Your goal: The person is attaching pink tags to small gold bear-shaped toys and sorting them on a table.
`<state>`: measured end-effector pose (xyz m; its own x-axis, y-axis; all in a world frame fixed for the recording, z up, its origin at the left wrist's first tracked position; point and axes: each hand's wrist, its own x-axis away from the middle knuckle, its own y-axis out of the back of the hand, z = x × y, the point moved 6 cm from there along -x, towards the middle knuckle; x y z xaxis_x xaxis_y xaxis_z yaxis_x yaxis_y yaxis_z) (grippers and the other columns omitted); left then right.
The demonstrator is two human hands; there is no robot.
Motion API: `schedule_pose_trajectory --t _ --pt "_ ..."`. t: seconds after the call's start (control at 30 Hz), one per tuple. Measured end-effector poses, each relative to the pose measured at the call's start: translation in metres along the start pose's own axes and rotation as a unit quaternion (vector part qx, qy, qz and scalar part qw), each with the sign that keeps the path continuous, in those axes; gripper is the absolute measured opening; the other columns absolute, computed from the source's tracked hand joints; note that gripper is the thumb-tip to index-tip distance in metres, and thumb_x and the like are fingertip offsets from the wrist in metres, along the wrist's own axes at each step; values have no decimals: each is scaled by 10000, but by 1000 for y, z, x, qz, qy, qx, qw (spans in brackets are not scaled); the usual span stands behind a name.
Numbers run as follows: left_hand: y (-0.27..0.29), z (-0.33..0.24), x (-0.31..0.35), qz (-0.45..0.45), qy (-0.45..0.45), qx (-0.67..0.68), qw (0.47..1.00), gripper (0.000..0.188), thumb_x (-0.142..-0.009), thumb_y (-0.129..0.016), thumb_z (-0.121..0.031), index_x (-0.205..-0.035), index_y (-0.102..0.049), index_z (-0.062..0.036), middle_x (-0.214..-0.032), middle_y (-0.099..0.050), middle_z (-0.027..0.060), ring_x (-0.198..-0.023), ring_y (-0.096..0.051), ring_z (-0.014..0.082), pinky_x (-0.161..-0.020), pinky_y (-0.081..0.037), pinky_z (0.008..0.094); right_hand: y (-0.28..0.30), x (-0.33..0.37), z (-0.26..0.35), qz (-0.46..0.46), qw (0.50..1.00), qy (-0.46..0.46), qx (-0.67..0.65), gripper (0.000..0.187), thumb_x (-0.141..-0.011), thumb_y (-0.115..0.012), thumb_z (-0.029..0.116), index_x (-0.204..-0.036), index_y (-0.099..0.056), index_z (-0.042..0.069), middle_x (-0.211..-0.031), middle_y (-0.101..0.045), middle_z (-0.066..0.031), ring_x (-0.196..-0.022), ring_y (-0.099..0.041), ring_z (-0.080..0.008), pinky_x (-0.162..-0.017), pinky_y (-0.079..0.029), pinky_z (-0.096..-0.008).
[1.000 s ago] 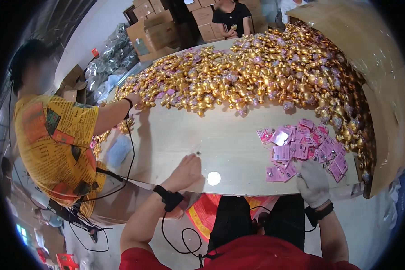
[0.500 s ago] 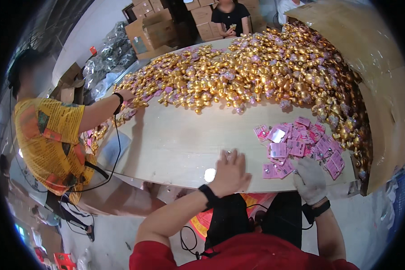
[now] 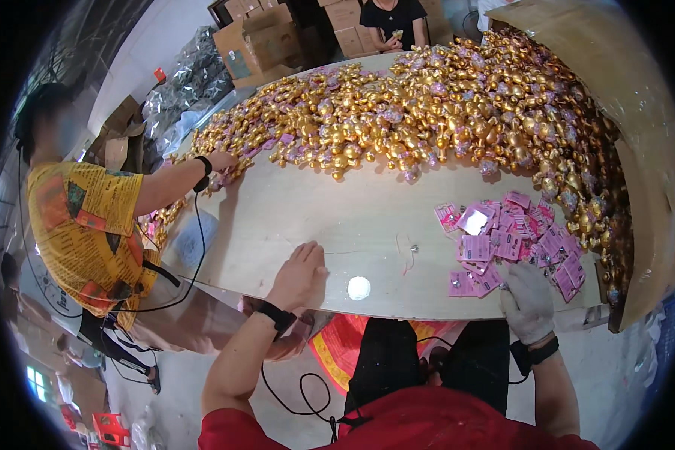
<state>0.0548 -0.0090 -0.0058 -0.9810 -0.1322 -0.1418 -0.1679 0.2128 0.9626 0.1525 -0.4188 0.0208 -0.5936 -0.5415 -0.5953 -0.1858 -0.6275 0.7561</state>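
My bare left hand (image 3: pixel 298 277) lies near the table's front edge, palm down, its fingers stretched out and close together. Beside its fingertips a thin thread (image 3: pixel 403 259) trails rightward across the table to a small shiny metal piece (image 3: pixel 415 247). A white round spot (image 3: pixel 359 288) shows on the tabletop to the right of that hand. On the right, my gloved right hand (image 3: pixel 527 300) rests at the near edge of a loose pile of pink cards (image 3: pixel 506 245). Its fingers look extended and partly overlap the cards; I see nothing held in it.
A large heap of gold, bulbous wrapped pieces (image 3: pixel 397 120) curves along the table's far side. Cardboard (image 3: pixel 622 90) walls the right edge. At left a co-worker in a yellow patterned shirt (image 3: pixel 82 225) reaches into the heap; another person (image 3: pixel 394 26) sits beyond it.
My left hand has moved left from the middle of the table, uncovering the thread and metal piece. My gloved right hand stays by the pink cards, shifted slightly right in view.
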Motion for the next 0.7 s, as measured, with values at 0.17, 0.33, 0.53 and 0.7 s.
schedule_pose_trajectory --t 0.17,0.33,0.53,0.7 --pt "15 22 -7 -112 25 95 989 112 -804 -598 -149 -852 -615 -50 -877 -574 147 -869 -547 358 -761 -468 428 -4 -2 6 10 1000 -16 15 273 -726 -617 48 -993 -632 -7 -1076 -618 -169 -1077 -562 -390 -950 -437 -461" --pt "9 16 -18 -60 33 114 991 133 -830 -559 -145 -816 -569 -13 -835 -569 192 -838 -563 383 -750 -467 441 -7 6 -1 1 999 -20 30 286 -735 -605 48 -1017 -634 3 -1082 -615 -172 -1075 -557 -387 -962 -431 -471" --pt "45 88 -32 -99 106 206 968 90 -880 -560 -93 -840 -567 -12 -716 -576 54 -635 -547 132 -583 -453 300 -10 0 5 5 1000 -3 28 270 -740 -591 21 -1008 -604 -16 -1075 -606 -174 -1058 -556 -395 -941 -434 -463" --pt "116 105 -39 -124 188 386 895 73 -903 -535 -97 -868 -511 -37 -713 -568 39 -505 -493 77 -443 -379 220 -13 -1 6 4 999 -5 48 271 -737 -581 14 -1005 -595 -22 -1080 -600 -175 -1054 -550 -396 -932 -434 -461"
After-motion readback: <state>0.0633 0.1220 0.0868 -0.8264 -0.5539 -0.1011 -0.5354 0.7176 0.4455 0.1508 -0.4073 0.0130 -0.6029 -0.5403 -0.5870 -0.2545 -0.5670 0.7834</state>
